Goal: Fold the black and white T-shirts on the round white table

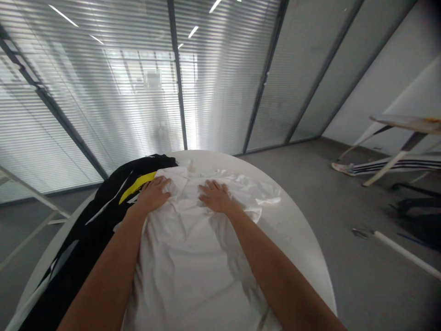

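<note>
Arms (pixel 110 262) (pixel 275 271) rest spread, seemingly flat hands (pixel 153 193) (pixel 216 197) on shirt (pixel 186 257).

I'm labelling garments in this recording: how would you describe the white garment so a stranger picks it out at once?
Start at the round white table before the blinds. Across its middle, beneath the left hand and right hand, lies a wrinkled white garment. It looks plain white, whereas the black garment to its left has a yellow patch.

White shirt (pixel 189 248) is lying spread out on the table (pixel 306 243), pretty wrinkly tbh, collar (pixel 201 175) at the far end. One sleeve (pixel 267 191) sticks out right, kinda rumpled; the far left bit looks doubled over.
</note>
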The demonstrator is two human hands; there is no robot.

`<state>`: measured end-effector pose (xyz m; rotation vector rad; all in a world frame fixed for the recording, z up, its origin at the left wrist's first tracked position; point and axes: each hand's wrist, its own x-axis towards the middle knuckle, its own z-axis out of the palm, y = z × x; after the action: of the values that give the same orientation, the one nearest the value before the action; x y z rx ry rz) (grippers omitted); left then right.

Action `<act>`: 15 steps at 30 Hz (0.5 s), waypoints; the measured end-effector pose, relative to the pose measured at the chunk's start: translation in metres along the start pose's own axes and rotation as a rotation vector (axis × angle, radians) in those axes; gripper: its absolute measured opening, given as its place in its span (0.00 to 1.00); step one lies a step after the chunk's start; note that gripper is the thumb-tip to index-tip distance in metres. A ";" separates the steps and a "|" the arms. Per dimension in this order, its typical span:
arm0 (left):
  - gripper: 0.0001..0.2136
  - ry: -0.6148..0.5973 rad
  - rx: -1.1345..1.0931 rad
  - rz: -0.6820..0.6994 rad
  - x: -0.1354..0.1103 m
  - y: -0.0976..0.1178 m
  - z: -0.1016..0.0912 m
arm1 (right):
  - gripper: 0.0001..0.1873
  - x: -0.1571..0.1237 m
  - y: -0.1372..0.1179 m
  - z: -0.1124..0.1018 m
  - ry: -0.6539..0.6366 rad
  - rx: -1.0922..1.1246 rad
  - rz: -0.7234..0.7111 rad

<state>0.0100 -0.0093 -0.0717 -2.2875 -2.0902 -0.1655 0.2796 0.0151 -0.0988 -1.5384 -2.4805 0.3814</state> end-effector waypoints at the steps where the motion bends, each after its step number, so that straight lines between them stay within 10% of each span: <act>1: 0.28 -0.016 0.007 0.002 -0.001 0.001 -0.002 | 0.28 0.000 0.001 0.000 0.005 0.008 -0.008; 8: 0.30 0.054 0.066 -0.001 0.000 0.023 -0.016 | 0.24 0.007 0.012 -0.006 0.052 0.087 -0.013; 15: 0.28 0.051 0.032 0.168 -0.001 0.035 0.017 | 0.19 0.001 0.062 -0.049 0.260 0.228 0.203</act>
<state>0.0454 -0.0116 -0.0871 -2.3991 -1.8525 -0.1811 0.3463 0.0484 -0.0724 -1.6322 -2.0190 0.4473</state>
